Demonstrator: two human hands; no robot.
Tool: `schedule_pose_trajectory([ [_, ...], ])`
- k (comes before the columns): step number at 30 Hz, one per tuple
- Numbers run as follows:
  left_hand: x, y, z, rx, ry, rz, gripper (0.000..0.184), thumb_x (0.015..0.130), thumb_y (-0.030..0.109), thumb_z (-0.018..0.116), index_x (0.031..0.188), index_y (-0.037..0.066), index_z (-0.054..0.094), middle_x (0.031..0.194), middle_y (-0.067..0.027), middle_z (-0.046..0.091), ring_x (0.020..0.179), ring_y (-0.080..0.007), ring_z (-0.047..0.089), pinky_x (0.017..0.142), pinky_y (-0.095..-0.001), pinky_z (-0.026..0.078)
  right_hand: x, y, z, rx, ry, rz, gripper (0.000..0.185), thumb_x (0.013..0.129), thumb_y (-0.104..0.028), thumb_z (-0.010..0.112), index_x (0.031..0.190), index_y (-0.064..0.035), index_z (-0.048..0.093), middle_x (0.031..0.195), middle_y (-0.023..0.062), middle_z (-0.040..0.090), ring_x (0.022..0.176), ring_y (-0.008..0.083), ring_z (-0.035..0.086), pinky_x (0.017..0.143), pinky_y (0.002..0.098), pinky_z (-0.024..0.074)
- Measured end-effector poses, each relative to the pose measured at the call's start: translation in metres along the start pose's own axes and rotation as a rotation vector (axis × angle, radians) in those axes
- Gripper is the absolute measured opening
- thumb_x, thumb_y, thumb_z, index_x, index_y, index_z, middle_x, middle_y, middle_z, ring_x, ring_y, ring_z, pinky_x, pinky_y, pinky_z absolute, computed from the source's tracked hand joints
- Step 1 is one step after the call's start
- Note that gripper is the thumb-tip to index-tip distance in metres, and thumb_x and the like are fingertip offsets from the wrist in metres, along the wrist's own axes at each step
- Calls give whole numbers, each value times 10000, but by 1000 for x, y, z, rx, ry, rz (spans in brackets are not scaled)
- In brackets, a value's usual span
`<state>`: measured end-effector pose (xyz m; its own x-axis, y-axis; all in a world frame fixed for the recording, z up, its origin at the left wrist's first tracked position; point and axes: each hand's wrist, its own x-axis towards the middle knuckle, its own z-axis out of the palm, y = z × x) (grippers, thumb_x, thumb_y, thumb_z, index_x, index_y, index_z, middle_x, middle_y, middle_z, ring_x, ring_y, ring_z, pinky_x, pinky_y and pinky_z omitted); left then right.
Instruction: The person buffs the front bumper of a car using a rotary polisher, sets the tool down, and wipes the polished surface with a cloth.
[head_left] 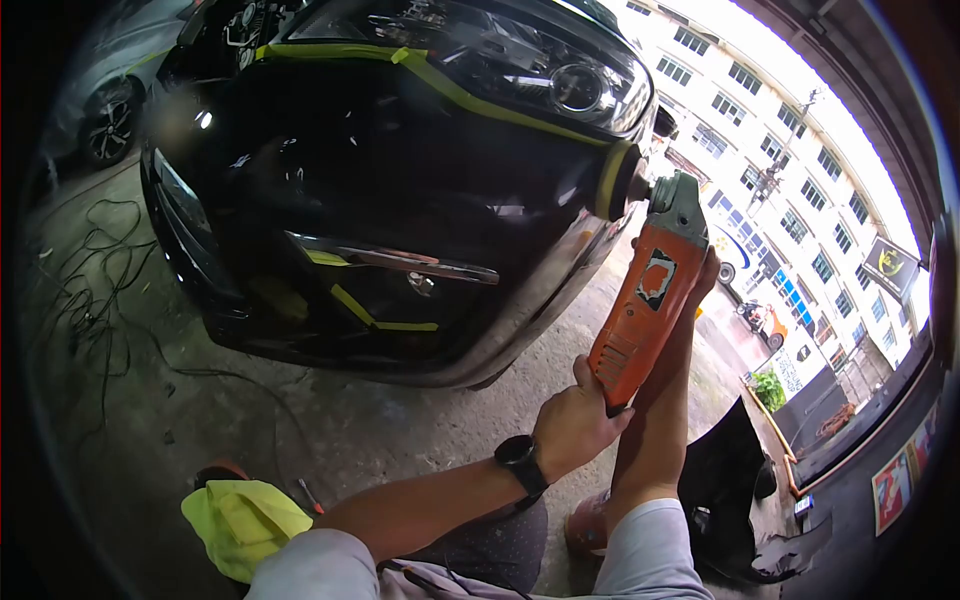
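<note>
An orange angle polisher (645,300) with a grey metal head is held up at the corner of a glossy black car bumper (400,180). Its round pad (613,182) sits at the bumper's edge, just below the headlight (575,88), and appears to touch it. My left hand (578,420), with a black watch on the wrist, is wrapped round the polisher's rear end. Near the head, my right hand (708,280) grips the body from the far side; most of its fingers are hidden. Yellow-green masking tape (470,98) runs along the headlight's lower edge.
A yellow cloth (240,525) lies at lower left, near a screwdriver (311,496). Tangled cables (110,290) cover the floor on the left. A black plastic car part (725,490) lies at lower right. Another car (105,110) stands at upper left.
</note>
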<state>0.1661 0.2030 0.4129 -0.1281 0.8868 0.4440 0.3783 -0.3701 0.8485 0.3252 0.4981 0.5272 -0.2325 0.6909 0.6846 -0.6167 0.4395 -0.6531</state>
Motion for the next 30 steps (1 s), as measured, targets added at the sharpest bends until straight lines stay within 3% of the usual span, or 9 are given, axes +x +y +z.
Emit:
schedule_pose_trajectory([
  [2,1,0,-3,-8,-2,-6,795,845,330,810,1298,-66,290,779,-277,683,705,-492,685,603,-541,554,1,-4,12,22,-17,17,918,906,-669,466,1455,66,455,1272,320,626,1026,465,676,831,531,587],
  [18,-61,-34,-12,-1,-66,-43,890,848,385,795,1389,-130,311,724,-220,681,669,-455,693,594,-498,573,-94,-4,77,-41,8,-13,610,1008,-456,454,1263,80,595,1099,209,688,929,284,685,776,397,564],
  [26,-80,-19,-20,-174,-167,-32,924,861,421,779,1405,-128,273,918,-314,677,772,-459,712,670,-500,587,-102,-53,109,-336,129,-40,499,1058,-349,448,1167,87,665,1012,154,719,881,193,689,748,330,552],
  [28,-78,-9,-30,-337,-150,14,899,867,407,773,1360,-120,237,789,-304,684,701,-505,707,613,-526,597,-100,-65,135,-512,139,-64,434,1067,-319,475,1105,59,686,947,100,708,806,148,659,689,313,517],
  [30,-73,-7,-34,-325,-154,16,891,866,403,772,1354,-118,240,788,-307,681,704,-505,707,616,-527,597,-87,-63,117,-519,189,-92,408,1066,-309,491,1090,49,684,939,88,703,800,142,650,691,308,508],
])
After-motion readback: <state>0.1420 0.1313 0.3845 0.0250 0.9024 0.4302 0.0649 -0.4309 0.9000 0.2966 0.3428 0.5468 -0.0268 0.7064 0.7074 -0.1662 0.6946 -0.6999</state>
